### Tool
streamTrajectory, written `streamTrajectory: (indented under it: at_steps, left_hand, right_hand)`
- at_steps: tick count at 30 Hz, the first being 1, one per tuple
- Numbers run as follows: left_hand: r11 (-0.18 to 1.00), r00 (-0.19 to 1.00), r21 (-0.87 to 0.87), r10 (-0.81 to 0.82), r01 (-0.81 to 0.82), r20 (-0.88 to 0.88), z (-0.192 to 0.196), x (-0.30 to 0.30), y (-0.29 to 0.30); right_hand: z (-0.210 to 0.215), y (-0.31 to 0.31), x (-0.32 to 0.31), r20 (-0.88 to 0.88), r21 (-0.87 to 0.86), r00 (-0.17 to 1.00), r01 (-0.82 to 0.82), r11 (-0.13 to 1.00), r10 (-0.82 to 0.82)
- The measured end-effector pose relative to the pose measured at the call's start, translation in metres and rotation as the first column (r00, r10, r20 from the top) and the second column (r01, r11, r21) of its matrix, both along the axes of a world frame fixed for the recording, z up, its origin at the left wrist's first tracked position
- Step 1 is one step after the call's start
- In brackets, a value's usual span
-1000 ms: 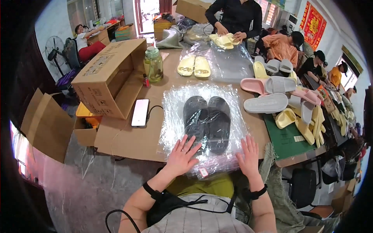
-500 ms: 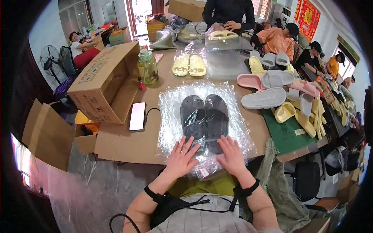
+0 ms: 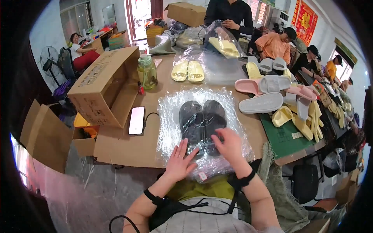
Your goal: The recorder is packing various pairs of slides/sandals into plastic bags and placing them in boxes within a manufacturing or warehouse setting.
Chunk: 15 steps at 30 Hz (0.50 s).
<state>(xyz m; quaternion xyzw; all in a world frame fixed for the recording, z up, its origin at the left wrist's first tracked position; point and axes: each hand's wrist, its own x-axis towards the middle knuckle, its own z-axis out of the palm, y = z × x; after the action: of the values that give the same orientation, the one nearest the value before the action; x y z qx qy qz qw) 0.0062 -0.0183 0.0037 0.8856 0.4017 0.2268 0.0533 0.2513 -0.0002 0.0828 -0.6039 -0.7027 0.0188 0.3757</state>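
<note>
While the left hand [image 3: 178, 165] lies with fingers spread wide on the near left part of a clear plastic bag [image 3: 168, 128], the right hand [image 3: 230, 146] bends its fingers over the near right part; whether it pinches any plastic, I cannot tell. Black slippers [image 3: 192, 124] show through the bag, by the near edge of the table [image 3: 128, 151]. A phone [image 3: 136, 121] lies left of them; loose slippers [image 3: 262, 103] crowd toward the right edge.

Cardboard carton [image 3: 93, 83] near green bottle [image 3: 147, 73] — lit phone [image 3: 136, 121] lying flat — small red object [image 3: 140, 89], perhaps vial, beside bottle.
</note>
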Motion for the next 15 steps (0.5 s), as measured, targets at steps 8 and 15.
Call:
streamTrajectory:
  at_steps: [8, 15]
  left_hand:
    - [1.0, 0.999, -0.007, 0.021, -0.02, 0.033, -0.004, -0.001, 0.003]
    - [0.998, 0.998, -0.03, 0.064, -0.064, 0.015, 0.001, -0.002, 0.001]
  right_hand:
    - [-0.035, 0.079, -0.044, 0.204, -0.195, 0.952, 0.267, 0.944, -0.227]
    - [-0.045, 0.107, -0.05, 0.263, -0.17, 0.938, 0.275, 0.946, -0.225]
